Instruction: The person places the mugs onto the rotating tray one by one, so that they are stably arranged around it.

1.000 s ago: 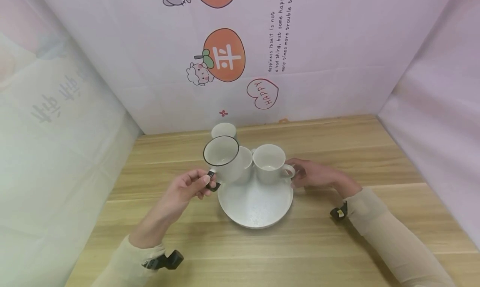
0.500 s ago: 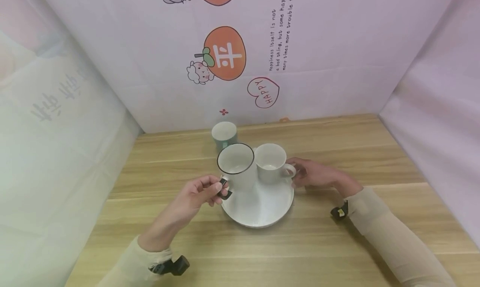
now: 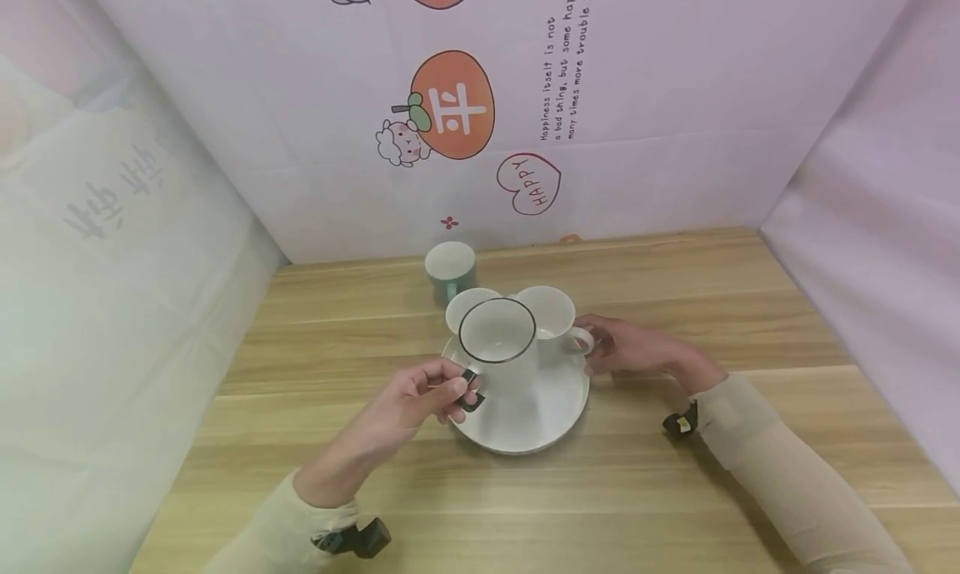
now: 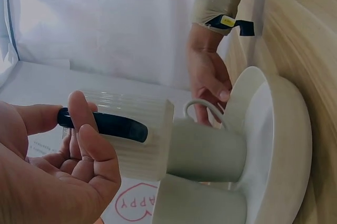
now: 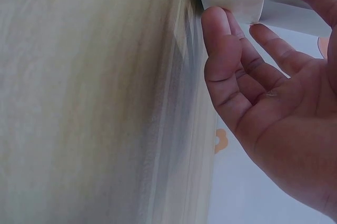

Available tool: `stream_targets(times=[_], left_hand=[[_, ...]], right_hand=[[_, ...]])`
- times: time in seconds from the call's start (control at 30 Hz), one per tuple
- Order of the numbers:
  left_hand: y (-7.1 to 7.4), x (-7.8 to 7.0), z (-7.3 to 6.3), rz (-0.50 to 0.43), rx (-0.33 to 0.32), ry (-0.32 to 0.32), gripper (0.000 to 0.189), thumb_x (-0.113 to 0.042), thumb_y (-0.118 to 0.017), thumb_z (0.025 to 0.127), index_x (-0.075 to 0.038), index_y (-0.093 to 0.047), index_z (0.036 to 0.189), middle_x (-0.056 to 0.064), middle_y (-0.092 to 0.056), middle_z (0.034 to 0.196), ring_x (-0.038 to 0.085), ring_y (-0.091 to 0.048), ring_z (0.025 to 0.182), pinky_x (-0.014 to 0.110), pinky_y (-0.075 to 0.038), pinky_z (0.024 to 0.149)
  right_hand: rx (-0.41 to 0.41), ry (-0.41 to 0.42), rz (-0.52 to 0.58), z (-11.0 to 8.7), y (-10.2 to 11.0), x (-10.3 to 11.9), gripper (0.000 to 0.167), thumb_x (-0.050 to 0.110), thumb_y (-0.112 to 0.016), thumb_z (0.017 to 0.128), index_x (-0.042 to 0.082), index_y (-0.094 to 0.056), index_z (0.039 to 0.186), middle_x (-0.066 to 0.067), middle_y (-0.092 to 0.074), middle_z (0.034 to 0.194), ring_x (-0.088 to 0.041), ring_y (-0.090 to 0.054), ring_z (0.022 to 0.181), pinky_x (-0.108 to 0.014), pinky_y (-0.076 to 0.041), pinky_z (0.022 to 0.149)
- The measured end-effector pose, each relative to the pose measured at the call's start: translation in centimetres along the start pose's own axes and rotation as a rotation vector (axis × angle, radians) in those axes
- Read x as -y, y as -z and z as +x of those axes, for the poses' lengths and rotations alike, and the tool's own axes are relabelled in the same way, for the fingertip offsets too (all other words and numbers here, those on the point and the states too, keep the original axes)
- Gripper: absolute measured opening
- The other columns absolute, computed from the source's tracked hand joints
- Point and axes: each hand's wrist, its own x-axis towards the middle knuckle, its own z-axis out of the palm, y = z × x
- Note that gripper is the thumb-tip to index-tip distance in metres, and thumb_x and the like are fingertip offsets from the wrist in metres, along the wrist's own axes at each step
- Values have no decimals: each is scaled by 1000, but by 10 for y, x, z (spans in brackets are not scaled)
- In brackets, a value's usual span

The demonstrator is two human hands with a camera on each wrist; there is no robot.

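My left hand (image 3: 423, 397) pinches the black handle of a white mug (image 3: 513, 382) with a dark rim. Ribbed sides show on this mug in the left wrist view, where it is upright above the round white tray (image 3: 551, 428). Two plain white mugs stand on the tray's back part, one at the right (image 4: 208, 150) and one at the left (image 3: 459, 311), the latter partly hidden by the held mug. My right hand (image 3: 626, 346) has its loosely bent fingers (image 5: 216, 29) against the tray's outer side, beside the right mug's handle.
Behind the tray, near the back wall, a teal mug (image 3: 452, 266) with a white inside stands on the wooden table (image 3: 675, 491). White printed cloth (image 3: 637, 99) hangs at the back, and pale sheets enclose both sides.
My left hand has carried the dark-rimmed mug right and toward me, from over the left white mug to over the tray. The right hand has stayed at the tray's side.
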Motion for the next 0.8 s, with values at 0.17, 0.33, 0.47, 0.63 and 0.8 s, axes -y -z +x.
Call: stream_targets(times=[0.17, 0.33, 0.47, 0.63, 0.8], left_hand=[[-8, 6, 4, -13, 26, 17, 29, -14, -54, 102, 12, -57, 115, -4, -66, 96, 5, -62, 74, 22, -52, 73], [-16, 14, 8, -32, 49, 23, 31, -14, -54, 102, 15, -56, 114, -3, -66, 96, 5, -62, 74, 21, -50, 72], [-22, 21, 11, -48, 56, 35, 31, -14, -54, 102, 16, -56, 112, -5, -66, 96, 5, -62, 73, 21, -52, 73], [-28, 29, 15, -46, 54, 48, 32, -14, -55, 101, 16, -56, 113, -8, -66, 94, 4, -62, 73, 24, -52, 74], [-34, 37, 18, -11, 38, 66, 28, -15, -56, 100, 11, -59, 110, -5, -67, 93, 4, -63, 73, 21, -48, 67]], right_hand=[[-3, 13, -7, -1, 0, 2, 77, 22, -80, 85, 13, -39, 149, -19, -62, 122, -27, -67, 106, -31, -58, 79], [-12, 16, -17, -1, 0, 1, 77, 22, -80, 84, 13, -39, 149, -17, -63, 120, -27, -67, 106, -29, -57, 78], [-14, 19, -23, -1, -1, 0, 77, 22, -80, 84, 13, -39, 148, -16, -63, 119, -26, -67, 106, -28, -57, 81], [-13, 17, -34, -1, 0, 0, 76, 23, -80, 85, 13, -39, 148, -16, -63, 119, -26, -67, 106, -29, -57, 81], [-10, 18, -17, 0, -1, -1, 76, 21, -80, 85, 13, -39, 148, -16, -63, 119, -28, -67, 107, -30, -58, 79]])
